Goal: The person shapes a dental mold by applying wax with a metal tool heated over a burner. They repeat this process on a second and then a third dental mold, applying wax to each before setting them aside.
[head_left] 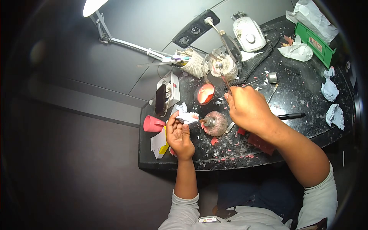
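Observation:
My left hand (179, 138) is palm up, with its fingers curled around a pale blue-white plaster dental cast (187, 116). My right hand (247, 106) is closed on a slim wax knife (227, 82), whose reddish end points away from me. Much of its handle is hidden in the fist. Between the hands stands a wax-spattered spirit burner (216, 124) with a metal neck; I cannot make out a flame. Beyond it lies a round dish of glossy red wax (205, 94).
A pink cup (154, 124), a phone (160, 98) and a yellow-and-white box (161, 143) stand on the left. Behind are a tool holder (193, 65), a cluttered jar (223, 66) and a white device (250, 34). Plaster pieces (330, 90) and a green bin (315, 44) are right.

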Available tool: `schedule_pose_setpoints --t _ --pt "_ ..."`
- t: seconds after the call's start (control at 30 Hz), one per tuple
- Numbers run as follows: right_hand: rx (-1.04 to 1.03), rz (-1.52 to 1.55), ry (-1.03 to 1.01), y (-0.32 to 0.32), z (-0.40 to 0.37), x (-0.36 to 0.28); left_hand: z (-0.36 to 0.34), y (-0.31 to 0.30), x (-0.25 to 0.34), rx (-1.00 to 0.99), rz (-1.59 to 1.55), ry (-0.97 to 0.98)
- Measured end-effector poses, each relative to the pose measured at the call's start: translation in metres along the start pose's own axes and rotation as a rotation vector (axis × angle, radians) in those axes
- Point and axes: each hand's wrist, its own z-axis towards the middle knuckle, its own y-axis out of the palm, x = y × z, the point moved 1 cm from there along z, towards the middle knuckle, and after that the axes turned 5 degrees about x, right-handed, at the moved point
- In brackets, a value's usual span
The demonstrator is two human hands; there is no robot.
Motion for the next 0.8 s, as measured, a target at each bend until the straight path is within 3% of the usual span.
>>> schedule_pose_setpoints --t 0.63,0.73,0.8 --pt "0.013 0.010 -0.009 0.001 0.000 0.002 -0.016 -0.002 0.010 -0.020 -0.016 0.047" --pt "0.020 0.007 -0.008 0.000 0.000 0.001 -0.016 -0.014 0.004 0.015 -0.010 0.027" --pt "0.023 0.007 -0.003 0.000 0.000 0.001 -0.018 -0.024 0.000 0.075 -0.127 -0.162"
